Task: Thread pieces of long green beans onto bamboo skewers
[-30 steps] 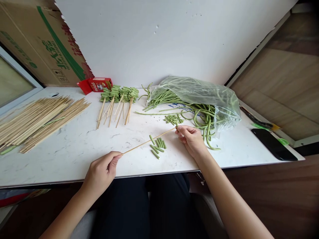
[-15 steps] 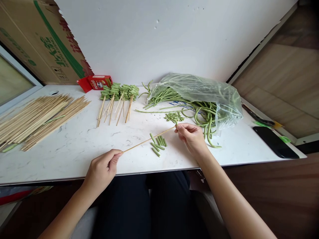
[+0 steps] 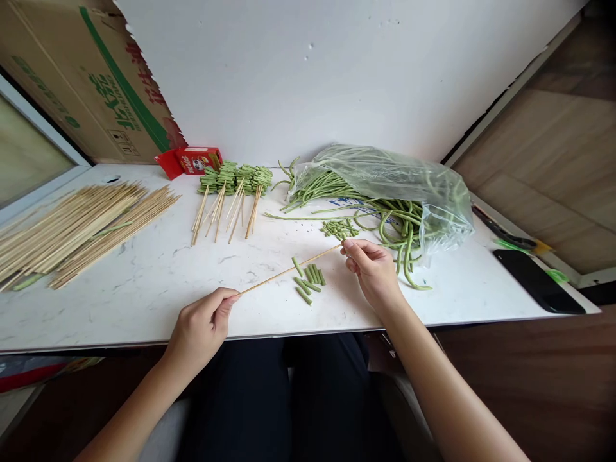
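Observation:
My left hand (image 3: 202, 324) is closed, pinching the near end of a bamboo skewer (image 3: 283, 272) between thumb and forefinger. The skewer slants up to the right across the counter. At its far tip my right hand (image 3: 373, 266) is closed in a pinch on a short green bean piece, mostly hidden by the fingertips. Beneath and beside the skewer lie several cut bean pieces (image 3: 304, 290). Behind them is a small heap of bean trimmings (image 3: 339, 228). Farther back, several skewers loaded with bean pieces (image 3: 233, 178) lie side by side, their bare ends toward me.
Many bare skewers (image 3: 81, 224) are spread at the left. A clear plastic bag (image 3: 385, 168) of long green beans (image 3: 409, 218) lies at the back right. Beyond are a black phone (image 3: 536, 280), a red box (image 3: 197, 160) and a large cardboard carton (image 3: 86, 83).
The view has shifted slightly. Both hands keep nearly the same places on the skewer. The bean piece at my right fingertips shows less than before.

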Available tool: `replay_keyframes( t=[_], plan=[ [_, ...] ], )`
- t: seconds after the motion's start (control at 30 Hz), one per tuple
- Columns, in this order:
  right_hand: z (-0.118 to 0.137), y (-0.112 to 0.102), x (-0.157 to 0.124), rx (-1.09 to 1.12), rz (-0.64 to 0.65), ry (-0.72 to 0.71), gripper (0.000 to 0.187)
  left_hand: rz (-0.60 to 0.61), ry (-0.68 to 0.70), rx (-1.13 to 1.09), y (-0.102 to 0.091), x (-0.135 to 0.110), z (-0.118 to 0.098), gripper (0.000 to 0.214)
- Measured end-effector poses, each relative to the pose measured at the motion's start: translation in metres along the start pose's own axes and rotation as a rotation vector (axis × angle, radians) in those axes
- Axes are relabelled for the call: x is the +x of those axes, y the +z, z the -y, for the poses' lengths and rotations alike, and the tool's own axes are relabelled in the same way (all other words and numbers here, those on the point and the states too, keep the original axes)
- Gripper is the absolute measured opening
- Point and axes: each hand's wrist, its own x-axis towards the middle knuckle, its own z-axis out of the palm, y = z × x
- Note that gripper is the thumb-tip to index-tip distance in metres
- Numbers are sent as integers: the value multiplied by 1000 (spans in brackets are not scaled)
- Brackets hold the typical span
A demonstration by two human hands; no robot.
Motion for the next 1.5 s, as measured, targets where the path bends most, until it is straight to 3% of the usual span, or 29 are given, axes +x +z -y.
replay_keyframes(
  t=[0.43, 0.87, 1.3, 1.5],
  plan=[
    [2, 32, -27, -127, 27, -51, 30, -14, 15, -12, 0, 2, -2, 19],
    [10, 36, -31, -145, 72, -90, 28, -35, 17, -12, 0, 2, -4, 19],
    [1, 56, -46, -87, 189, -28, 28, -37, 25, -17, 1, 1, -1, 21],
    [4, 53, -44, -156, 208, -3, 33, -15, 2, -26, 1, 1, -2, 22]
  ],
)
